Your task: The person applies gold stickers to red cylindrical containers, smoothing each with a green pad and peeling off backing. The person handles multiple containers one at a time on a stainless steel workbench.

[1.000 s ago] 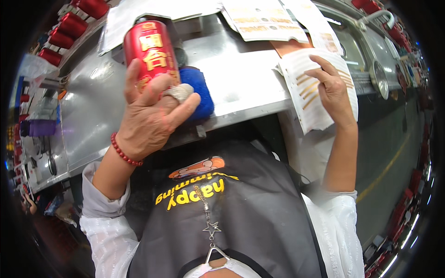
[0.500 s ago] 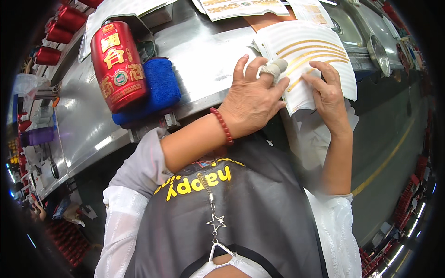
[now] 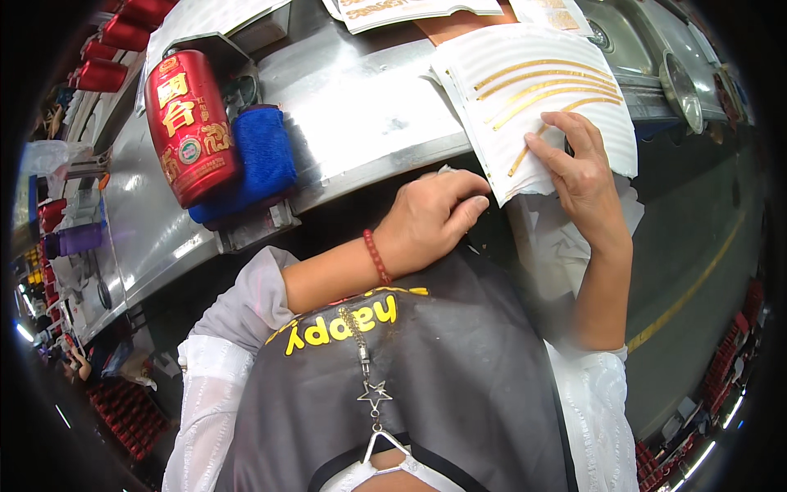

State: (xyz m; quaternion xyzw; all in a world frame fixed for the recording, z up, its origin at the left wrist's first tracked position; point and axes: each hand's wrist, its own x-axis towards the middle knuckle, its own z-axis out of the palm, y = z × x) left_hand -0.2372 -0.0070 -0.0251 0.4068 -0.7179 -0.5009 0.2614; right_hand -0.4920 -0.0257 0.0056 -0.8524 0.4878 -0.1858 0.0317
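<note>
dark apron [image 3: 467,385] | yellow lettering [image 3: 338,330] | red bead bracelet [image 3: 376,257] | star charm [image 3: 375,394] | white sleeves [image 3: 215,381]

factory workshop: steel bench [image 3: 369,107], red bottles [image 3: 127,33] lined up upper left, gold-strip sheets [image 3: 537,61], yellow-marked floor [image 3: 697,280].

The bottle [image 3: 190,127] is showing red with gold characters; the cloth [image 3: 264,152] is showing plain blue; the sheet stack [image 3: 533,82] is displaying curved gold stripes on white.
</note>
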